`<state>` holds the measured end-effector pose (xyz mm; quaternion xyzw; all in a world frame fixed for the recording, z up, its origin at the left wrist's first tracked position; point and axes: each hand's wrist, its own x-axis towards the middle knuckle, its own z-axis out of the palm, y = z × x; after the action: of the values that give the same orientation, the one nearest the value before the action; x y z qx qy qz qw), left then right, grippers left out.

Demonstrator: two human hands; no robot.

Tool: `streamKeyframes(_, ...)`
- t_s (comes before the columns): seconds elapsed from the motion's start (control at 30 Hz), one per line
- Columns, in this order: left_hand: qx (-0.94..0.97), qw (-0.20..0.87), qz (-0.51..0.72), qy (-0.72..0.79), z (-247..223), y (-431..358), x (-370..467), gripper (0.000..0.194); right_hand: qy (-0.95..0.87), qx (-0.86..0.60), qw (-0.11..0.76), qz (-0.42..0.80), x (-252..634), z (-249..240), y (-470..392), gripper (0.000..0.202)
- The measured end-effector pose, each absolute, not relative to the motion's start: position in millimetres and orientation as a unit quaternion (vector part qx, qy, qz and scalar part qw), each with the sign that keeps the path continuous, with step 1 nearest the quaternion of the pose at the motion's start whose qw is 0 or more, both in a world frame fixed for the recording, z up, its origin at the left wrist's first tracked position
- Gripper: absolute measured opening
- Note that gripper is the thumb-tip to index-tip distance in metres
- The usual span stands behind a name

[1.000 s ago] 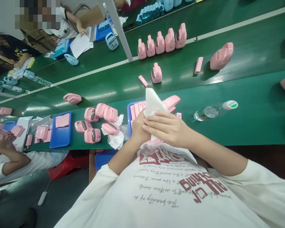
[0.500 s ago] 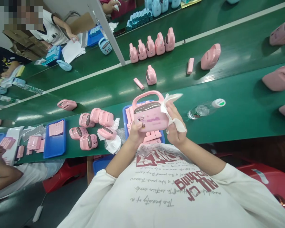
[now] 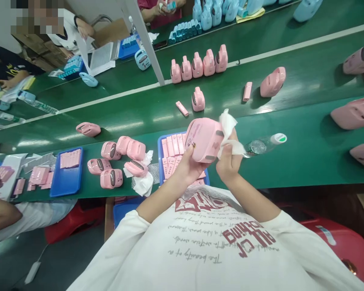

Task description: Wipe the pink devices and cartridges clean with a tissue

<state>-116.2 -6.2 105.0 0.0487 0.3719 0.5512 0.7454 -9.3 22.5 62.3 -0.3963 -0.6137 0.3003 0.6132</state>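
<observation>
Above a blue plastic tray [image 3: 159, 161], near the close edge of the green surface [image 3: 306, 165], holds a glossy pink rounded plastic case [image 3: 204, 139] in the left hand [image 3: 189, 169], thumb over the printed face, closed around the lower side. Presents the base and its dark grey strips rightward, probably for easy access with the crumpled white tissue [image 3: 229, 124], pinched tightly in the right hand [image 3: 230, 161]. Cannot tell of firm contact between tissue and case.

Has small pink oblong boxes [image 3: 170, 146] in rows underneath, apparently grouped for close reach. Finds a clear plastic bottle [image 3: 261, 146] just beside the right hand, limiting elbow room there; wider space beyond, toward large pink cases [image 3: 356, 114] at the right. To the left, past the tray, a cluster of pink cases [image 3: 111, 179], one atop loose white tissue [image 3: 143, 186], perhaps as padding. Ahead, well apart, an upright pink case [image 3: 198, 99].
</observation>
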Motion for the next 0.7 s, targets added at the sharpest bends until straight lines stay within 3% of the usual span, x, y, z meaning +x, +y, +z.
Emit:
streamKeyframes(0.13, -0.074, 0.744, 0.561, 0.354, 116, 8, -110, 0.044, -0.778, -0.253, 0.570, 0.077, -3, 61, 35, 0.044)
streamKeyframes(0.3, -0.108, 0.771, 0.543, 0.314, 110, 9, -112, 0.048, -0.828, -0.219, 0.517, -0.011, 8, 28, 30, 0.040)
streamKeyframes(0.37, -0.090, 0.790, 0.525, 0.304, 104, 5, -114, 0.049, -0.781, -0.262, 0.564, 0.058, 7, 20, 24, 0.041)
streamKeyframes(0.47, -0.051, 0.814, 0.491, 0.305, 99, -1, -117, 0.052, -0.588, -0.400, 0.621, 0.329, -3, 28, 16, 0.057)
streamKeyframes(0.57, 0.052, 0.807, 0.471, 0.354, 99, -3, -119, 0.060, -0.362, -0.406, 0.590, 0.597, -10, 52, 16, 0.068)
streamKeyframes(0.7, 0.268, 0.684, 0.525, 0.430, 99, -5, -119, 0.074, -0.239, -0.340, 0.556, 0.720, -1, 77, 29, 0.070)
